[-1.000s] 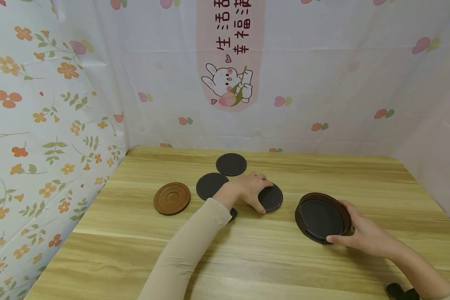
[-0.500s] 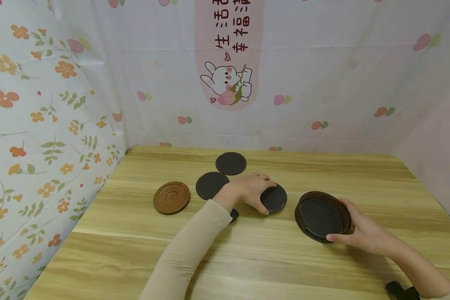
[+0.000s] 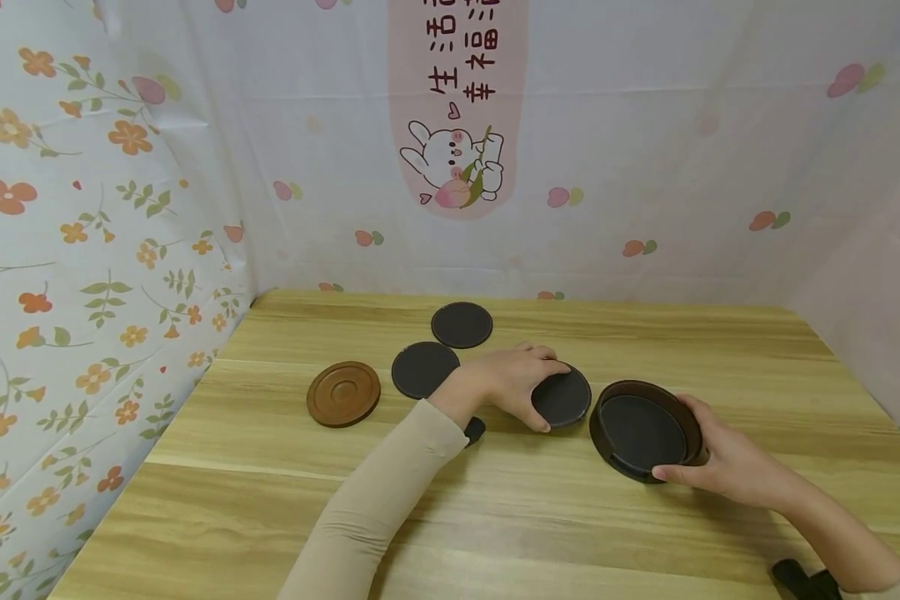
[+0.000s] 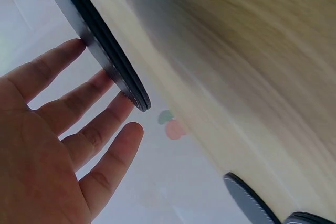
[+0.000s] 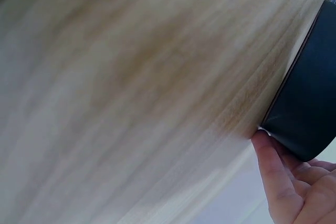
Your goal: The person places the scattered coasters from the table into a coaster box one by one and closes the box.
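1. Your right hand (image 3: 727, 467) grips the black round holder (image 3: 688, 421) by its right wall, span wide, thumb at the near side. The wall looks stiff and should bear a firm grip.
2. Your left hand (image 3: 513, 385) spreads wide and grips the black disc (image 3: 564, 398) by its rim, just left of the round holder.
3. Handling, judged: the black disc is light, stiff, unlikely to break. Its smooth face may slip, so take the rim at 2 opposite points. A seam shows along the edge; whether it is 1 disc or 2 cannot be told.
4. The brown disc (image 3: 343, 394) lies flat at left on the wooden table (image 3: 532, 517).
5. 2 more dark discs lie beyond: the middle disc (image 3: 423, 369), then the far disc (image 3: 462, 325).
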`<act>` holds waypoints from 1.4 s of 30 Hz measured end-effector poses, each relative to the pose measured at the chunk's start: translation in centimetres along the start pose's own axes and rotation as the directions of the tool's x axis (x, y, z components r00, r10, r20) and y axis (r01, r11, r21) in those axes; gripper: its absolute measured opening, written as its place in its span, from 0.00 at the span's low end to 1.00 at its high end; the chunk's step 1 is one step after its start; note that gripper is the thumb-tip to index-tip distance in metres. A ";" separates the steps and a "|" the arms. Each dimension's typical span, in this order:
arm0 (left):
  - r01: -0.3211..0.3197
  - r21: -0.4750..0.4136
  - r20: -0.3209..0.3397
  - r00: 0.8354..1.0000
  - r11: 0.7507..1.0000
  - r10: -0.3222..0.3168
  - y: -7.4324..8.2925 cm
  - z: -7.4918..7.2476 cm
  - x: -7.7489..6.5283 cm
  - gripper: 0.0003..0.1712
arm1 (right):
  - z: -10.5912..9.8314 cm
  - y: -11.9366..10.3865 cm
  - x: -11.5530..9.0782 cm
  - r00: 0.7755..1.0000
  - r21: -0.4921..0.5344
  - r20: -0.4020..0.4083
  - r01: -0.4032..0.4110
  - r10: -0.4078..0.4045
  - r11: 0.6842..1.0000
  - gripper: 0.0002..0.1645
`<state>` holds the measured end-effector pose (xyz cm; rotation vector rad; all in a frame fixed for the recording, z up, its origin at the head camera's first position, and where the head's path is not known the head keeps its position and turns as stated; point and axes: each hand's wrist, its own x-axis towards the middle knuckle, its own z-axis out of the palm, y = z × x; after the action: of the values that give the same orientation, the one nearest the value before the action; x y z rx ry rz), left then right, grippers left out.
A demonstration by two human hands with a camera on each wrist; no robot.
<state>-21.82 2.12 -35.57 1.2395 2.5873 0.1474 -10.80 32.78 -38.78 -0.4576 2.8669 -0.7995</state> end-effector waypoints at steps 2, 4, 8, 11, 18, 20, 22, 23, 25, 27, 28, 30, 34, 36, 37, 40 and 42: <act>-0.010 0.009 -0.006 1.000 1.000 0.010 0.3 -0.2 0.0 0.51 | 0.0 0.0 0.0 1.000 0.003 0.005 -0.004 0.004 1.000 0.66; -0.019 0.021 -0.011 1.000 1.000 0.019 0.5 -0.3 0.0 0.51 | 0.0 0.0 0.0 1.000 0.005 0.005 -0.004 0.004 1.000 0.66; -0.037 0.043 -0.012 0.999 0.998 0.038 1.1 -0.6 0.1 0.51 | -0.1 0.1 0.0 1.000 0.007 0.006 -0.003 0.003 1.000 0.65; -0.053 0.055 -0.012 0.998 0.997 0.054 1.5 -0.8 0.2 0.52 | -0.1 0.1 0.0 1.000 0.006 0.013 -0.008 0.008 1.000 0.65; -0.052 0.091 -0.005 0.999 0.994 0.053 2.3 -0.8 0.6 0.52 | -0.1 0.1 0.1 0.999 0.010 0.038 -0.023 0.022 1.000 0.66; -0.046 0.096 0.002 0.999 0.994 0.046 2.5 -0.8 0.7 0.52 | -0.1 0.0 0.1 0.999 0.008 0.043 -0.027 0.026 1.000 0.66; -0.046 0.094 0.005 0.999 0.995 0.046 2.7 -0.8 0.9 0.51 | -0.1 0.0 0.1 0.998 0.008 0.048 -0.029 0.029 1.000 0.66; -0.048 0.092 0.007 0.999 0.995 0.047 2.8 -0.8 0.9 0.51 | -0.1 0.0 0.1 0.998 0.011 0.051 -0.029 0.028 1.000 0.66; -0.053 0.088 0.010 0.999 0.995 0.052 3.0 -0.8 1.1 0.51 | -0.1 -0.1 0.1 0.998 0.020 0.050 -0.023 0.022 1.000 0.66; -0.064 0.083 0.006 0.998 0.995 0.064 3.2 -0.7 1.2 0.50 | -0.1 -0.1 0.2 0.999 0.031 0.050 -0.016 0.014 0.999 0.65; -0.069 0.083 0.005 0.998 0.994 0.069 3.3 -0.7 1.3 0.50 | -0.1 -0.1 0.2 0.999 0.035 0.049 -0.012 0.010 0.999 0.65; -0.073 0.078 0.007 0.997 0.994 0.073 3.5 -0.7 1.5 0.50 | -0.2 -0.1 0.2 0.999 0.042 0.046 -0.002 0.001 0.999 0.64; -0.086 0.064 0.007 0.996 0.994 0.086 4.0 -0.9 1.9 0.50 | -0.2 -0.1 0.1 0.999 0.048 0.045 0.003 -0.005 0.999 0.64; -0.093 0.073 0.006 0.996 0.993 0.093 4.3 -0.9 2.2 0.50 | -0.2 -0.1 0.1 0.998 0.051 0.056 -0.008 0.006 0.999 0.65; -0.099 0.076 0.005 0.995 0.992 0.099 4.5 -1.0 2.4 0.50 | -0.3 -0.1 0.1 0.998 0.056 0.060 -0.013 0.009 0.998 0.64; -0.108 0.085 0.001 0.994 0.991 0.108 4.9 -1.0 2.8 0.50 | -0.3 -0.1 0.1 0.997 0.068 0.071 -0.023 0.018 0.997 0.64; -0.107 0.087 0.003 0.994 0.990 0.107 5.2 -1.0 3.1 0.50 | -0.4 -0.1 0.1 0.997 0.073 0.073 -0.021 0.016 0.997 0.63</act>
<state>-20.03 7.84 -34.10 1.4104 2.5539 0.0564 -10.94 32.86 -38.40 -0.4412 2.7606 -0.8638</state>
